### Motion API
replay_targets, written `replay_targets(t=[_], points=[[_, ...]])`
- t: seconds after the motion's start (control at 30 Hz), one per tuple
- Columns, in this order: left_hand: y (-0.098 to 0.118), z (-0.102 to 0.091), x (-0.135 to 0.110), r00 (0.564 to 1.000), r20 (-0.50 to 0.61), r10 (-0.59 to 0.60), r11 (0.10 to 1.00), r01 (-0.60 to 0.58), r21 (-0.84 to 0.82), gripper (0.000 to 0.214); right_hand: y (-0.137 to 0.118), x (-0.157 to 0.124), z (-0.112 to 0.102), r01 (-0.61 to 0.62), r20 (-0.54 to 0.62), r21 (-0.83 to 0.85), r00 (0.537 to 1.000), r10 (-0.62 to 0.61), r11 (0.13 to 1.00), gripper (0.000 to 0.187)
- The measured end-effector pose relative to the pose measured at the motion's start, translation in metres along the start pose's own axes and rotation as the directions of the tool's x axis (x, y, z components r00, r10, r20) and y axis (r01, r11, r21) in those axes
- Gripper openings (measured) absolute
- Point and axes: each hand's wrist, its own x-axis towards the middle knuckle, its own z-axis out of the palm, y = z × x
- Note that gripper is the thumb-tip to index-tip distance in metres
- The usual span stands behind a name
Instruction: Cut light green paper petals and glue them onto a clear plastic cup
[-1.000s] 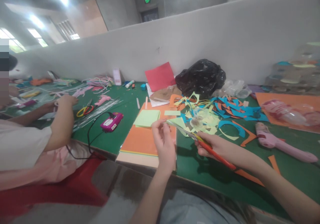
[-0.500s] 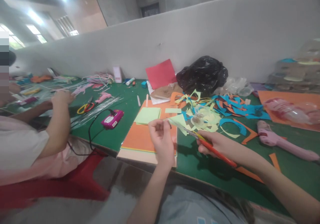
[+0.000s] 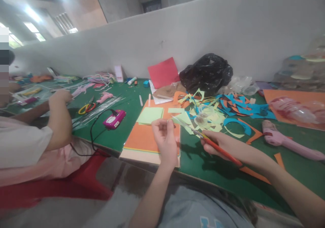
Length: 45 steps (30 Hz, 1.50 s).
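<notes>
My left hand [image 3: 164, 141] pinches a pale green paper piece [image 3: 182, 120] above a stack of orange card [image 3: 142, 138]. My right hand [image 3: 219, 146] grips a pair of orange-handled scissors [image 3: 215, 147], and their thin blades reach toward the paper's edge. Both hands hover just in front of a heap of green, blue and orange paper scraps [image 3: 212, 118]. A pale green paper stack [image 3: 149, 115] lies on the orange card, left of my left hand.
A pink glue gun [image 3: 286, 141] lies to the right. Behind the scraps are a black plastic bag [image 3: 207, 73] and red card [image 3: 164, 73]. A co-worker's hand [image 3: 59, 97] works at the left, near yellow-handled scissors [image 3: 86, 108] and a corded magenta device [image 3: 114, 119].
The whole view has drifted, with the table sitting slightly higher in the frame. My hands have stayed close to the pale green paper, still holding it and the scissors.
</notes>
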Motion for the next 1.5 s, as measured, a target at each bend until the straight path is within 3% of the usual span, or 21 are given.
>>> replay_targets(t=[0.37, 0.53, 0.67, 1.17, 1.5], points=[[0.0031, 0.0022, -0.0004, 0.999, 0.052, 0.016, 0.998, -0.019, 0.061, 0.026, -0.0011, 0.0026, 0.0001, -0.037, 0.02, 0.034, 0.999, 0.037, 0.999, 0.043], [0.0023, 0.0023, -0.0013, 0.999, 0.053, 0.009, 0.998, -0.013, 0.066, 0.027, 0.0016, -0.0011, -0.0025, 0.007, 0.027, -0.01, 1.0, -0.006, 1.0, 0.045], [0.0006, 0.0021, -0.0029, 0.996, 0.069, 0.051, 0.993, -0.058, 0.099, 0.031, -0.0013, -0.0061, -0.0048, 0.0, 0.08, -0.014, 0.997, 0.001, 1.0, 0.046], [0.0015, 0.0028, -0.0026, 0.994, 0.074, 0.079, 0.985, -0.089, 0.145, 0.028, 0.0026, 0.0013, -0.0002, -0.018, 0.019, 0.05, 1.0, 0.017, 0.999, 0.046], [0.0016, 0.0032, 0.0015, 0.994, 0.093, -0.056, 0.988, 0.041, 0.152, 0.022, 0.0008, 0.0019, 0.0026, -0.149, 0.047, 0.152, 0.989, 0.143, 0.977, 0.055]])
